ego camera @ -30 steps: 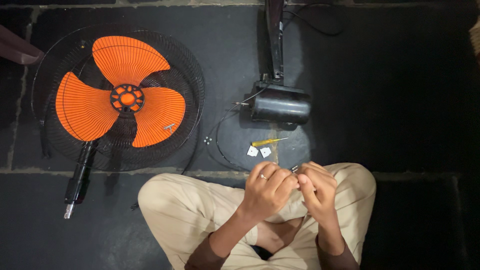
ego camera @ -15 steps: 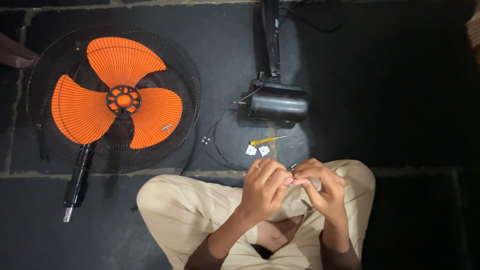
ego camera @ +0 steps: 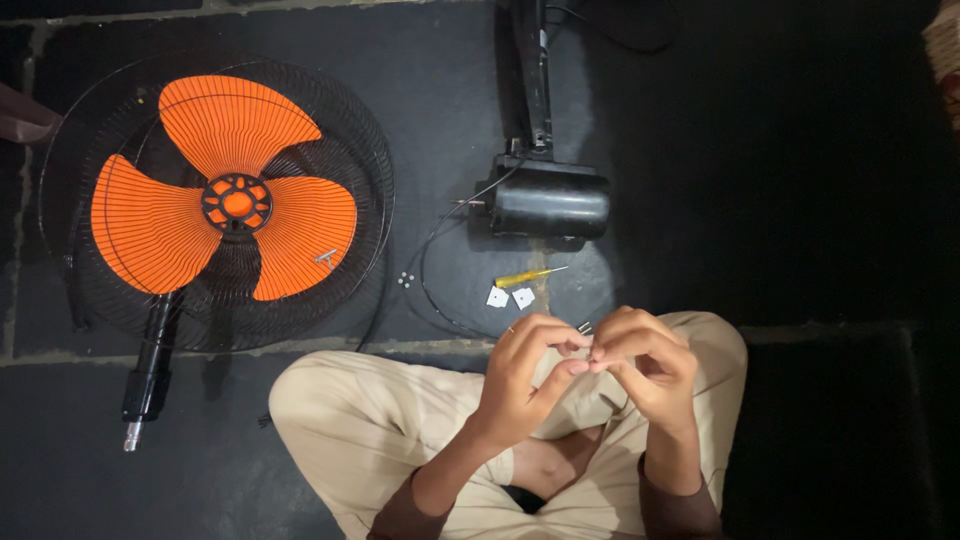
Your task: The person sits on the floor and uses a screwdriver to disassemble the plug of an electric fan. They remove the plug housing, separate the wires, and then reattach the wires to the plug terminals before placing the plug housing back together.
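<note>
I sit cross-legged on a dark floor. My left hand (ego camera: pixel 528 365) and my right hand (ego camera: pixel 645 362) meet above my knees, fingertips pinched together on a tiny metal part (ego camera: pixel 584 328) that is too small to identify. Just beyond my hands lie a yellow-handled screwdriver (ego camera: pixel 528 277) and two small white squares (ego camera: pixel 508 297). A black fan motor (ego camera: pixel 548 205) on its stand pole lies further out, with a thin black wire (ego camera: pixel 432 270) curving from it.
An orange three-blade fan propeller (ego camera: pixel 225 205) rests in a black wire guard (ego camera: pixel 375 190) at the left, with a black rod (ego camera: pixel 150 365) below it. Another person's fingertips (ego camera: pixel 25 115) show at the far left edge. Small screws (ego camera: pixel 404 280) lie near the guard.
My hands have stayed pinched together over my knees, with only small finger movements. The view has shifted slightly.
</note>
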